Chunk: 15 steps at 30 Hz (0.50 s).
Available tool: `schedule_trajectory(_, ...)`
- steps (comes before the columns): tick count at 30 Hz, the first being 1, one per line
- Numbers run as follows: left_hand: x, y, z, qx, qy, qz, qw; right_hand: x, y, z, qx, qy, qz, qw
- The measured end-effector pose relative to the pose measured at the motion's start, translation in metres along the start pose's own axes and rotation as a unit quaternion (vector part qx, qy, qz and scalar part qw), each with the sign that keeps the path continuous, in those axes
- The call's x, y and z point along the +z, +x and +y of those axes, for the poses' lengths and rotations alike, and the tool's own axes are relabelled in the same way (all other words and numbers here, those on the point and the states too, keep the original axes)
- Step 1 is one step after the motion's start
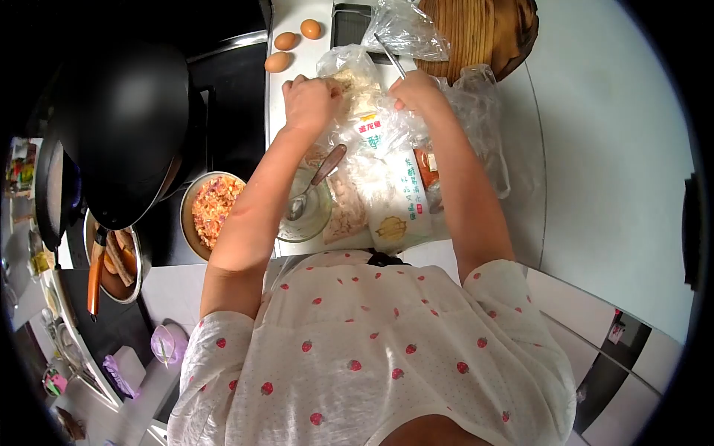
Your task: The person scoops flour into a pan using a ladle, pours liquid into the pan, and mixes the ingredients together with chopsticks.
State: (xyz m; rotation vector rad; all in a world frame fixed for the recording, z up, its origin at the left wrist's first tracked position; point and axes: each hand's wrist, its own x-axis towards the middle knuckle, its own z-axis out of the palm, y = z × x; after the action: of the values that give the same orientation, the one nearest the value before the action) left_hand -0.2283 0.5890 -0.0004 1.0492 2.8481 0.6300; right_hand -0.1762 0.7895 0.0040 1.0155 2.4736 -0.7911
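Clear bag (358, 83) lies between left hand (311, 102) and right hand (418, 93), seemingly touching left.

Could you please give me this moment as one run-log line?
left grip: curled at clear plastic bag | right grip: holding slim metal utensil | nearby: three eggs; spoon in glass bowl

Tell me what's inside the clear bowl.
A spoon rests inside the clear bowl, its brown handle jutting past the rim. The left forearm covers part of its left edge, hiding anything there.
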Motion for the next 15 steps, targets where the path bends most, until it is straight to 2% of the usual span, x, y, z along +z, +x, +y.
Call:
schedule_trajectory(4, 0.005, -0.002, -0.007, -0.021, -0.044, 0.002, 0.999, 0.002, 0.001, 0.000, -0.030, -0.020, 0.018, 0.999)
schedule_trajectory(6, 0.007, -0.002, -0.009, -0.024, -0.052, 0.004, 0.998, -0.003, -0.010, -0.005, -0.016, 0.075, 0.007, 0.997)
schedule_trajectory(9, 0.005, -0.005, -0.004, -0.023, -0.076, 0.026, 0.996, -0.007, -0.016, -0.008, -0.014, 0.104, -0.001, 0.995)
schedule_trajectory(13, -0.004, -0.019, 0.009, 0.029, -0.130, 0.037, 0.990, -0.004, -0.010, -0.007, -0.021, 0.124, 0.009, 0.992)
schedule_trajectory(15, -0.003, -0.025, 0.012, 0.049, -0.135, 0.038, 0.989, 0.001, 0.008, -0.005, -0.074, -0.010, 0.034, 0.997)
